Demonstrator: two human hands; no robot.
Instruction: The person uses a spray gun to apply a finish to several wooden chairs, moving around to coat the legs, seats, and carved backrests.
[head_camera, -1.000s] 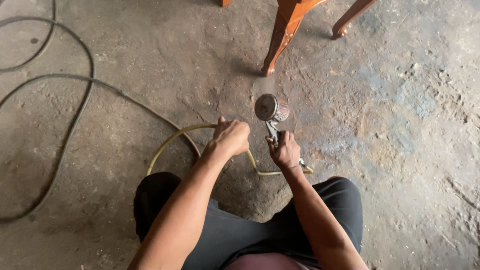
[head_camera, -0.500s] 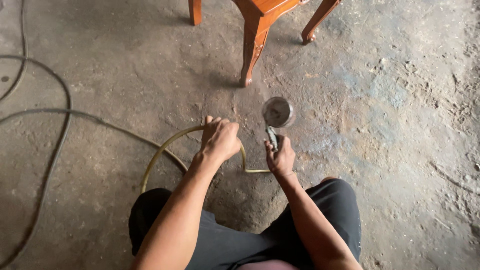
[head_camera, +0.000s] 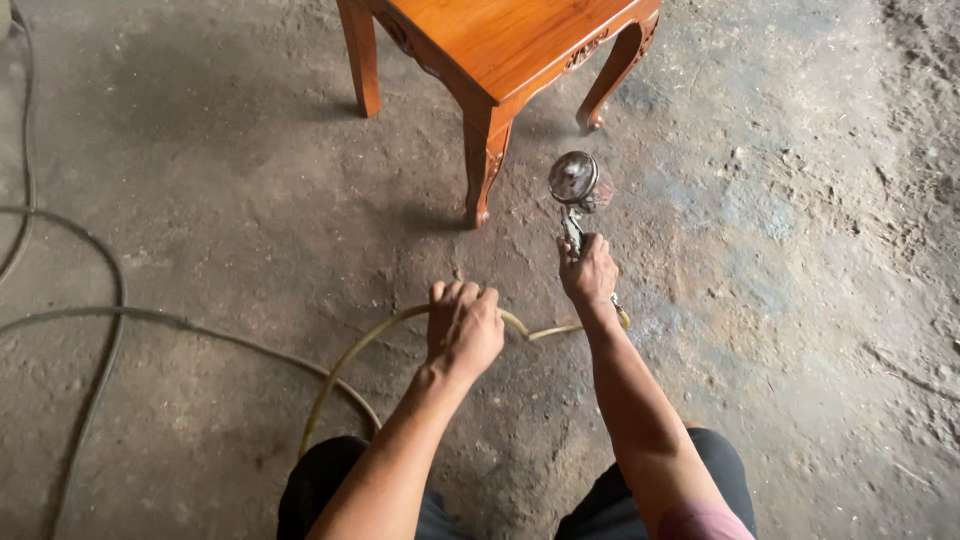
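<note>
One view only, from a camera on the person's head, looking steeply down and forward at the floor (head_camera: 200, 200). The stool (head_camera: 500, 50) serves as landmark: it sits at the top edge, cut off, so the camera faces toward it from behind the arms. Below the stool, mid-frame, are the left hand (head_camera: 462, 330) and right hand (head_camera: 588, 272), both near the lens. The knees (head_camera: 330, 480) fill the bottom edge, nearest the camera.

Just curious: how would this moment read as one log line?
right hand: grips spray gun | left hand: holds yellow hose | ahead: wooden stool | concrete floor
</note>
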